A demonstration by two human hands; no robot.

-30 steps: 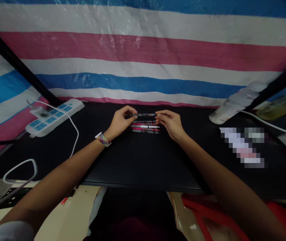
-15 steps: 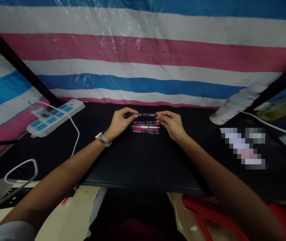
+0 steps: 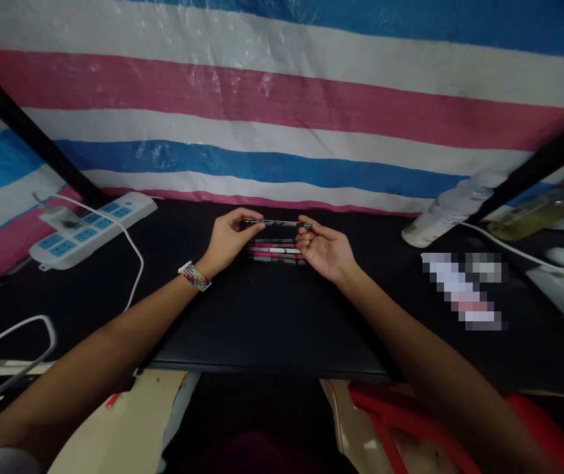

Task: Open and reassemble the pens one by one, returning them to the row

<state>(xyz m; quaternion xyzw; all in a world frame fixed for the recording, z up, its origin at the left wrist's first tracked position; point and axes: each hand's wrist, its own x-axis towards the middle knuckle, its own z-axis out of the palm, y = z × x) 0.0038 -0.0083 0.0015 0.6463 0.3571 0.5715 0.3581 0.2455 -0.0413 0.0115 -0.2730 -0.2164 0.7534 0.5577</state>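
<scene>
My left hand [image 3: 227,238] and my right hand [image 3: 325,249] hold a dark pen [image 3: 278,224] level between them, each pinching one end with the fingertips. The pen hangs just above a short row of several pens [image 3: 276,251], pink, white and grey, lying side by side on the black table [image 3: 272,316]. A striped band is on my left wrist [image 3: 193,276].
A white power strip [image 3: 91,228] with a plugged-in adapter and a white cable [image 3: 128,263] lies at the left. A plastic bottle [image 3: 452,205] lies on its side at the right, beside a blurred patch. A striped tarp [image 3: 282,118] backs the table. A red stool [image 3: 410,428] is below.
The view has shifted slightly to the right and up. My right hand has turned palm-up a little while both hands keep holding the pen in the same place.
</scene>
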